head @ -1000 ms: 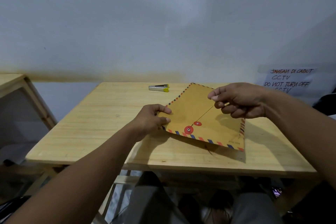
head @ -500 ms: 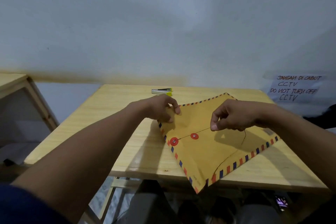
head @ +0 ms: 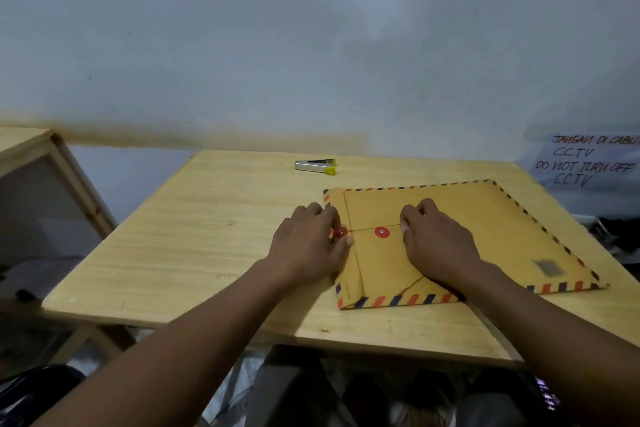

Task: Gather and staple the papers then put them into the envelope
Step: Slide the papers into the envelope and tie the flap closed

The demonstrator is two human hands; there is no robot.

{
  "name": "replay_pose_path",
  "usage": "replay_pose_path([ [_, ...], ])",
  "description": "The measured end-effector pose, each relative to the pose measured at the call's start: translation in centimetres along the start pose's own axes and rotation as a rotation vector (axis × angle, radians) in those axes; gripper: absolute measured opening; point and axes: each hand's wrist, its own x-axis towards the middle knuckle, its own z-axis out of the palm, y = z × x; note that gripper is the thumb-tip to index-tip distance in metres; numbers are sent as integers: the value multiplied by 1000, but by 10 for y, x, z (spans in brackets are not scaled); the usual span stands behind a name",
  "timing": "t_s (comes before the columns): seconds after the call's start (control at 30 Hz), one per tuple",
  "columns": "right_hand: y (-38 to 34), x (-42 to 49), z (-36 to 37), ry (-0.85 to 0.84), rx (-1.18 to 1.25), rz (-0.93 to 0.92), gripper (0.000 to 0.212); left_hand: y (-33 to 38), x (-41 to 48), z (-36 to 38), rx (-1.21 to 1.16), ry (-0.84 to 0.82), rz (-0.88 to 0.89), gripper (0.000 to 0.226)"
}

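A: Entry, head view. Where do we log the envelope (head: pixel 485 236)?

B: We log it flat on the wooden table (head: pixel 207 236), on the 3 o'clock half of the top. Its striped border is up and its flap end points to 9 o'clock.

A: Left hand (head: pixel 304 250)?

B: It sits at the envelope's 9 o'clock edge. We note the fingers and thumb curled in and closed on that edge, right at the flap disc (head: pixel 341 232), which they partly cover.

A: Right hand (head: pixel 436 246)?

B: It rests on the envelope face, toward 3 o'clock of the second disc (head: pixel 382 232). We read the fingers as curled tight, with the tips pinching the string (head: pixel 363 229). The string runs in a straight line from the flap disc, across the top of the second disc, to those fingertips.

A: The contents of the envelope?

B: We cannot tell, since the flap lies closed.

A: Other items?

B: The stapler (head: pixel 315 166) lies at the table's 12 o'clock edge, well apart from both hands. A handwritten sign (head: pixel 585 163) hangs on the wall at 2 o'clock. A second table (head: pixel 20 140) stands off at 9 o'clock.
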Motion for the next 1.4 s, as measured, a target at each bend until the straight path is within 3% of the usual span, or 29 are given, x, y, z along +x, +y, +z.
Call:
replay_pose_path([
  [0.13,-24,7,1,-53,-39,152,29,5,-3,-2,83,-58,0,44],
  [0.33,-19,7,-7,-59,7,107,21,4,7,5,311,-73,20,43],
  [0.47,0,15,-15,-49,248,139,9,-5,18,10,319,-95,64,49],
  [0.6,20,23,-13,-63,444,152,12,-24,31,9,214,-120,153,44],
  [0.87,26,17,-1,-30,162,-53,21,-35,52,5,417,-28,331,43],
  [1.1,15,6,-13,-56,7,-202,31,-27,45,-1,198,-100,233,41],
  [1.4,1,-1,-10,-36,116,-249,26,-24,17,19,7,-43,107,42],
])
